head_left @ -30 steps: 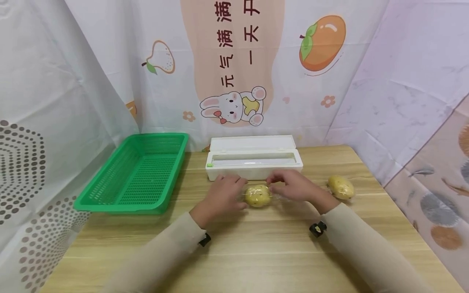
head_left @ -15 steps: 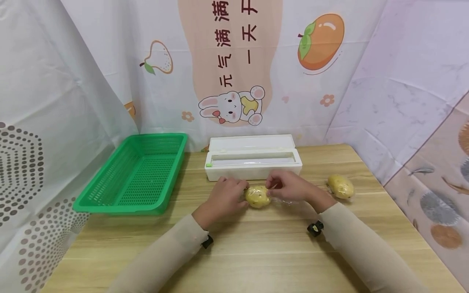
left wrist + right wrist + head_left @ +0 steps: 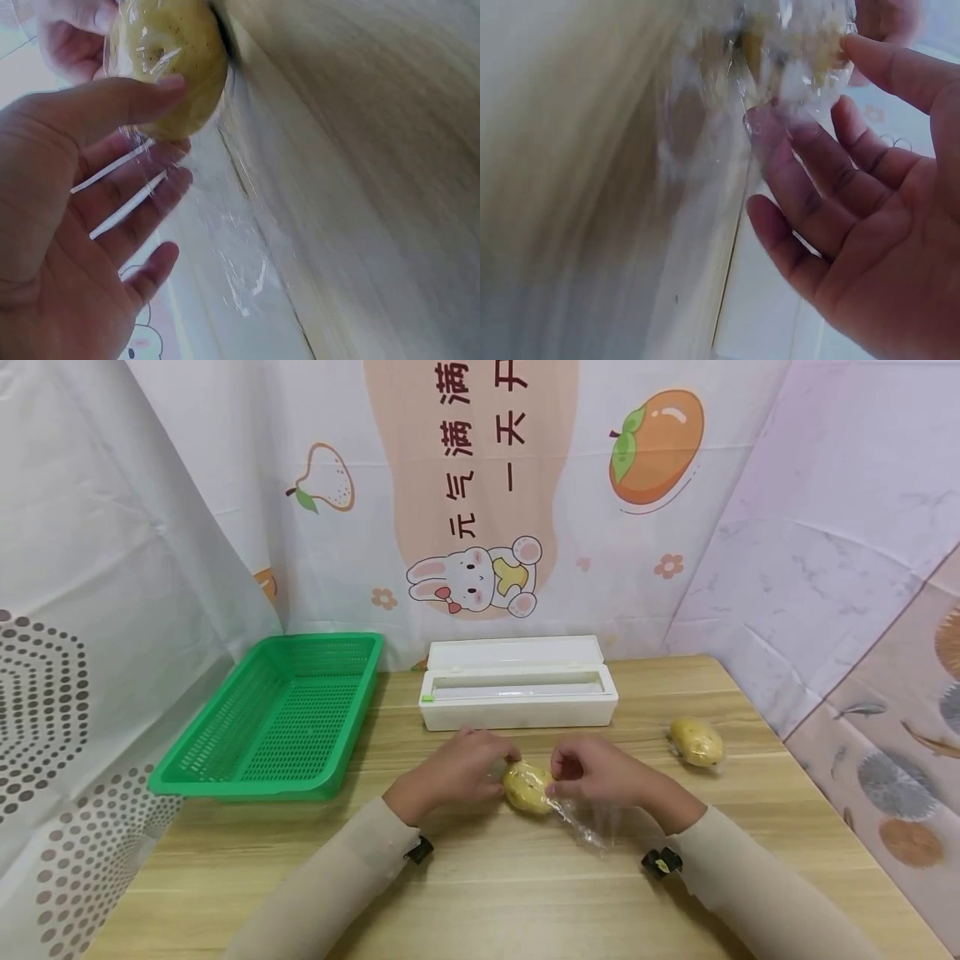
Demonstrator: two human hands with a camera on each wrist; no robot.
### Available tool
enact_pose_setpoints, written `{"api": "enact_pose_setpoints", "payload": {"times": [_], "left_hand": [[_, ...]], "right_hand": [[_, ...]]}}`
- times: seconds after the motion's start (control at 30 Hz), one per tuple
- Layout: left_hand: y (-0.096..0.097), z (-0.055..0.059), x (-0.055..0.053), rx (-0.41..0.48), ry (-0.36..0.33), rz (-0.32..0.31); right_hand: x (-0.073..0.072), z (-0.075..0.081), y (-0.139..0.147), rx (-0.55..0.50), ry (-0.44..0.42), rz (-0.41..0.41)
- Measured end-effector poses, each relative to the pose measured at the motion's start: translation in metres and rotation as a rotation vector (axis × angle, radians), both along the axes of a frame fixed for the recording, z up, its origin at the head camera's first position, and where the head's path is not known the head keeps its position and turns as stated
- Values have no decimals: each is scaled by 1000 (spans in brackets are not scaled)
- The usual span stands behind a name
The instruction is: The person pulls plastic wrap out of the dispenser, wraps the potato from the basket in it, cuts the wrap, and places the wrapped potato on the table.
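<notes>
Between the two hands is a yellow potato [image 3: 527, 787] in clear plastic wrap. My left hand [image 3: 468, 766] holds its left end; in the left wrist view the thumb [image 3: 161, 97] lies across the wrapped skin and the fingers are behind. At the other end, my right hand [image 3: 600, 772] pinches the plastic wrap [image 3: 588, 833] close against the potato. A loose tail of that film hangs below the right hand. In the right wrist view, crinkled film covers the potato [image 3: 825, 49], with the right thumb at its edge and fingertips against the film.
Behind the hands stands a white wrap dispenser box [image 3: 517, 716], lid raised, a roll inside. A second wrapped potato [image 3: 697, 742] lies on the wooden table [image 3: 495, 902] at the right. A green basket [image 3: 247, 789] sits at the left. Printed cloth hangs at the back and sides.
The potato and both hands have come slightly nearer to the person, and the potato has tilted. More loose film now shows below the right hand.
</notes>
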State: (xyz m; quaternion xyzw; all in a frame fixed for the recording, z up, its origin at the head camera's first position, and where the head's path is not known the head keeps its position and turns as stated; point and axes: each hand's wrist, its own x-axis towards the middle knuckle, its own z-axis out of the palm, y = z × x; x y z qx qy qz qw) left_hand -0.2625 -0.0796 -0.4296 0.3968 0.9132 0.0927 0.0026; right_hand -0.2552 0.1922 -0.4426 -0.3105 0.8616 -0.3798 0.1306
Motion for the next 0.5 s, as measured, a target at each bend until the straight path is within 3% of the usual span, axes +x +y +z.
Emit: {"api": "enact_pose_setpoints", "payload": {"times": [0.27,0.5], "left_hand": [[8,0,-5,2,-20,-90],[19,4,-11,-2,-59,-173]], "right_hand": [[24,2,-10,57,-50,-100],[38,0,-17,47,-120,-154]]}}
